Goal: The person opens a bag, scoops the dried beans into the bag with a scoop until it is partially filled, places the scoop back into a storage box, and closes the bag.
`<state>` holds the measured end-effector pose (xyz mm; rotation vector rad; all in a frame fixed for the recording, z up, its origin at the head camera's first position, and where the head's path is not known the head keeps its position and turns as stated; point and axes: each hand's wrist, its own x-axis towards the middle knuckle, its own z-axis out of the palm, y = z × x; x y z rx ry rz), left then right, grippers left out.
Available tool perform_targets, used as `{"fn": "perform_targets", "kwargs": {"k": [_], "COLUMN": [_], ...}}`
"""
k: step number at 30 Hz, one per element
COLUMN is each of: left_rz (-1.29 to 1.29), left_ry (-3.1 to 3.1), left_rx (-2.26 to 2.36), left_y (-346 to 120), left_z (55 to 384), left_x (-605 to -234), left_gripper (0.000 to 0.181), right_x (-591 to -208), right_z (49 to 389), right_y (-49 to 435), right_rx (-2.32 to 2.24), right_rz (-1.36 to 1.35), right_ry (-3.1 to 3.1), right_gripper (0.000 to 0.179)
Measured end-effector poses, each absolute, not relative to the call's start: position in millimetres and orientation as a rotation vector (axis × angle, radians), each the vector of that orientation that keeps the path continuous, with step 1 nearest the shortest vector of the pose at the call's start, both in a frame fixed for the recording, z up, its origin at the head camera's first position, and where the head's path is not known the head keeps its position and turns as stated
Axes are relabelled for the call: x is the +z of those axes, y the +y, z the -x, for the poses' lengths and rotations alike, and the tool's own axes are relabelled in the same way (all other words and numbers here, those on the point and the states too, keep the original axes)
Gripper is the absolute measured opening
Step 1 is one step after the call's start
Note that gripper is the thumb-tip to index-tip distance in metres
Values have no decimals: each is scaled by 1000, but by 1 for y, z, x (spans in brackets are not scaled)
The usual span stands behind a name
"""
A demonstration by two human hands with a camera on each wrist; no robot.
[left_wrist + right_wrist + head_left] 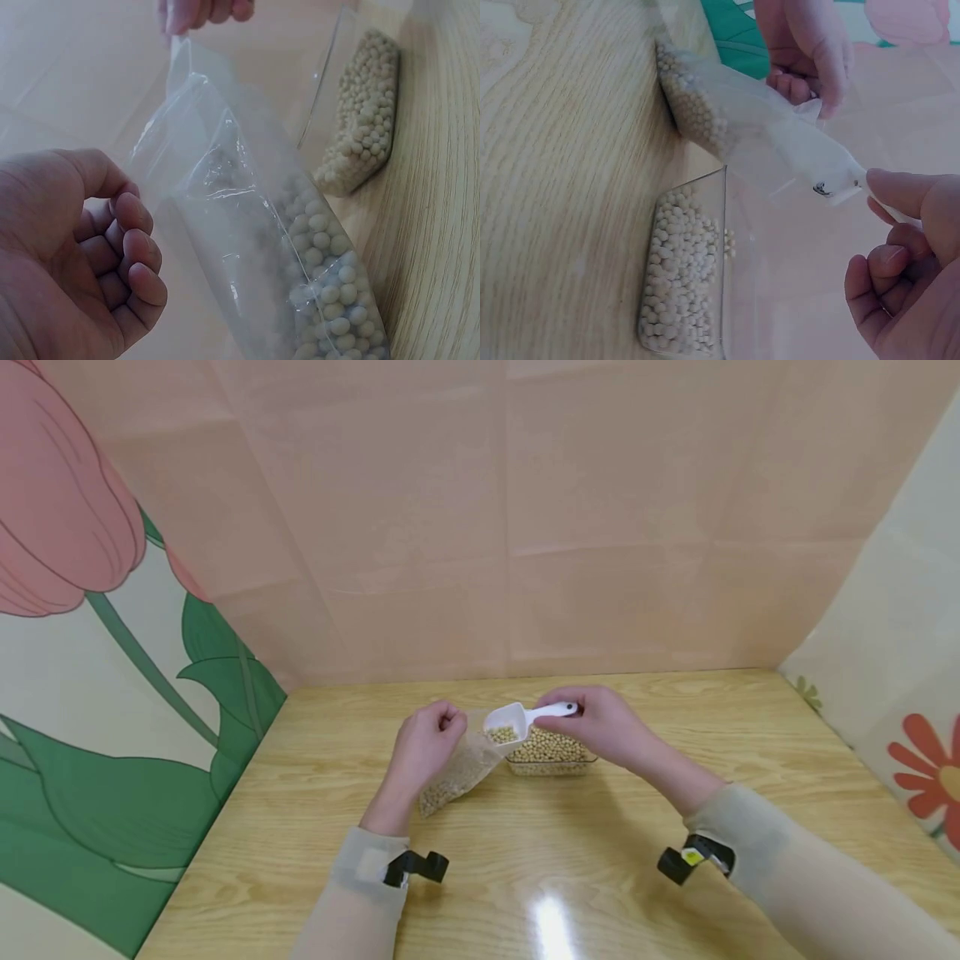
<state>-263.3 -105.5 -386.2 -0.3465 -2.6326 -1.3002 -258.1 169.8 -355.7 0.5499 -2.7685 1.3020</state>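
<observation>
My left hand (426,745) pinches the upper edge of a clear plastic bag (232,247), whose lower part holds many pale round beans (337,300). In my right hand (600,727) is the handle of a white scoop (517,721), gripped between thumb and fingers. Some beans lie in the scoop's bowl, which is tilted toward the bag's mouth. The bowl's front reaches in at the bag's opening. Beneath the scoop stands a clear rectangular container (724,300) full of the same beans; the scoop and right hand partly cover it in the head view.
Everything stands on a wood-grain table (300,860). A plain pinkish sheet (510,527) hangs behind it, with a tulip-printed panel (150,693) at the left and a flower-printed panel (900,677) at the right. A black wrist camera (678,864) sits on the right sleeve.
</observation>
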Motion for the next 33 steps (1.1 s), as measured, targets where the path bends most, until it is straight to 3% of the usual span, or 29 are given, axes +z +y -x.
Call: {"fn": "perform_targets", "kwargs": {"k": [12,33], "left_rz": [337,368], "left_ry": [-2624,-2610], "left_rx": [-1293,-1305], "left_y": [-105,-107], "left_z": [265,263], "left_x": [-386,-386], "left_gripper": [19,22], "right_x": [-345,-340], "right_z": [253,251], "right_y": [169,215], "right_rx": [1166,1242], "right_rz": [-629,-483], "right_ry": [-2706,-2727], "right_gripper": [24,33]}}
